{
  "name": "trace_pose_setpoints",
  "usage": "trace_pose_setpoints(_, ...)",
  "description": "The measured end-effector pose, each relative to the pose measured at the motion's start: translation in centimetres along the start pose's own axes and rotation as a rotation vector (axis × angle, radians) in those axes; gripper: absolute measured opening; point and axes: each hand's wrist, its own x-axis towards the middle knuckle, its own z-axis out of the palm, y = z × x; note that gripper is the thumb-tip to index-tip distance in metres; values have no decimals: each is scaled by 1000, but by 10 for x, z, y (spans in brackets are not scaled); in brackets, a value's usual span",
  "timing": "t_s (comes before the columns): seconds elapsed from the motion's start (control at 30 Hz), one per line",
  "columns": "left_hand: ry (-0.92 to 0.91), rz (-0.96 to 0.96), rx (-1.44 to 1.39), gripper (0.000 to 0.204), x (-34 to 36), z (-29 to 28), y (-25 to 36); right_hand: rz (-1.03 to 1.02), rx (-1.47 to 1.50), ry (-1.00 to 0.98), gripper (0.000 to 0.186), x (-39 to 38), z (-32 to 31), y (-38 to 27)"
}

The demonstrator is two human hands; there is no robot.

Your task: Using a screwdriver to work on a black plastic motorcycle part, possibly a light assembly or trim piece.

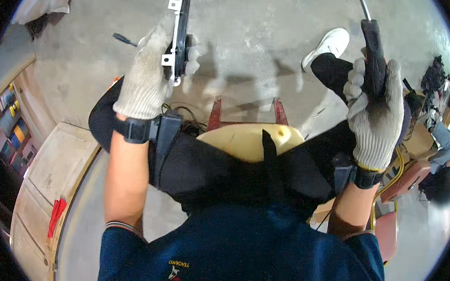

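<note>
My left hand (145, 75), in a white knitted glove, is closed round a narrow black device with a white metal edge (180, 38). It is held upright, edge-on, with two white mounting tabs sticking out to its left. Some of my fingertips show on its right side. My right hand (376, 106), gloved as well, grips a screwdriver (375, 57) by its thick black handle. The metal shaft points up and away, and its tip is cut off by the top of the picture. The two hands are wide apart, over my knees.
Between my legs is a cream-coloured seat (251, 139) with red legs (280, 112). A small black-handled tool (123, 39) lies on the grey floor (254, 27). Left stands a worn pale cabinet (50, 180) with a red cloth (56, 217). Chairs (406, 180) and clutter are at right.
</note>
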Motion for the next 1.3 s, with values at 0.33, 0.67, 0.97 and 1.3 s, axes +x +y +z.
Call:
trace_pose_setpoints(0.33,8,-312,-525,76,45,-8,6,118,-347,326,68,42,24,11)
trace_pose_setpoints(0.67,158,-476,-96,87,45,-9,-9,183,-213,348,50,37,-4,23)
trace_pose_setpoints(0.97,171,-284,-237,61,21,-17,-10,-95,-148,301,32,2,2,1)
trace_pose_setpoints(1.3,512,430,-201,29,-187,-131,5,-118,-293,171,37,12,-29,9)
